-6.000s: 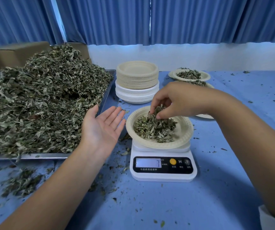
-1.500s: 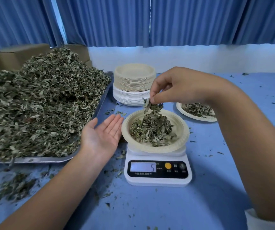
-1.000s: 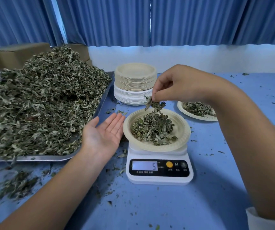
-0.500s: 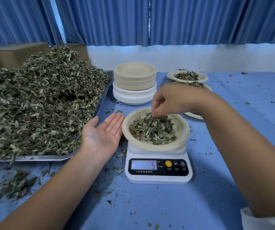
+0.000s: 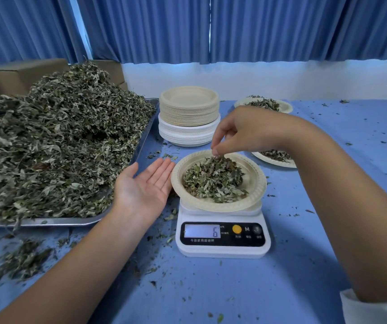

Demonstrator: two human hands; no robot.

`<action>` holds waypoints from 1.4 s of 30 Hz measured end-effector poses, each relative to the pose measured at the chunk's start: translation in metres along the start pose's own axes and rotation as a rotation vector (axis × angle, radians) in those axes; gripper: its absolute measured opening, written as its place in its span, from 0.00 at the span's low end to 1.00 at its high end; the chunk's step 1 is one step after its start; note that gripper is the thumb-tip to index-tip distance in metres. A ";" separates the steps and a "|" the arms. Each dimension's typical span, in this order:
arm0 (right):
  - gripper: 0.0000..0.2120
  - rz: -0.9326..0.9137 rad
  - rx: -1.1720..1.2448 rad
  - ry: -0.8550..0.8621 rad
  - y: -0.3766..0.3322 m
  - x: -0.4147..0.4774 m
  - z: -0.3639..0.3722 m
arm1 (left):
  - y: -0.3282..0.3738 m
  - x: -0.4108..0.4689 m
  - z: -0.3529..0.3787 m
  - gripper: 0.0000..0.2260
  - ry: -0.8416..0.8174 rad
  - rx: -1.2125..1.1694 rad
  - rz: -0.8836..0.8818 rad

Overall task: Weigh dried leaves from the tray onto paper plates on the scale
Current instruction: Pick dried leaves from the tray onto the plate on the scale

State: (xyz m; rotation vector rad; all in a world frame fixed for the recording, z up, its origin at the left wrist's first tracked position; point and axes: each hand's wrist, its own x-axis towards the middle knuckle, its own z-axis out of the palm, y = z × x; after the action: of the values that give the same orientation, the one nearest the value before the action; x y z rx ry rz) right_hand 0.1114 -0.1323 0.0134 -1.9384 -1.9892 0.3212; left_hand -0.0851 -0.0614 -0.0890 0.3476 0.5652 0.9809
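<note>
The left hand [image 5: 144, 185] lies palm up, fingers straight and together, holding nothing. Its fingertips are just beside the paper plate [image 5: 256, 190], which sits on the scale [image 5: 222, 250] near the middle of the table [image 5: 234, 291]. The right hand [image 5: 241, 132] hangs over the plate's far rim. Its fingertips [image 5: 214, 151] are bunched narrow and touch the top of the small heap of leaves [image 5: 213, 181] in the plate; whether a scrap is pinched between them cannot be made out. The scale's display reads 6, and its small print is unreadable. Along the table's left edge the tray [image 5: 47, 222] carries the big pile of dried leaves [image 5: 59, 148]. Both are cut off by the frame, and the pile hides much of the cardboard boxes [image 5: 19, 73] behind it. A stack of plates [image 5: 189, 113] stands toward the far edge. The far filled plate [image 5: 266, 105] is partly covered by the right hand, and the nearer filled plate [image 5: 274, 159] is mostly hidden by the wrist. A white sleeve [image 5: 374, 307] is cut off at the near right corner.
</note>
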 end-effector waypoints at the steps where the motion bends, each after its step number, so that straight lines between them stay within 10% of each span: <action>1: 0.02 -0.002 0.005 0.009 0.000 0.000 0.000 | 0.000 0.000 0.000 0.22 0.000 -0.001 0.000; 42: 0.03 0.060 0.026 -0.071 -0.004 -0.001 0.003 | 0.000 0.000 0.000 0.21 0.005 0.027 -0.004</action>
State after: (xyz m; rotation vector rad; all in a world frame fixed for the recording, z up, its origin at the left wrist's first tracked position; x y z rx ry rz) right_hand 0.1070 -0.1328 0.0121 -1.9997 -1.9628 0.4355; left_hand -0.0850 -0.0617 -0.0888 0.3683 0.5842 0.9713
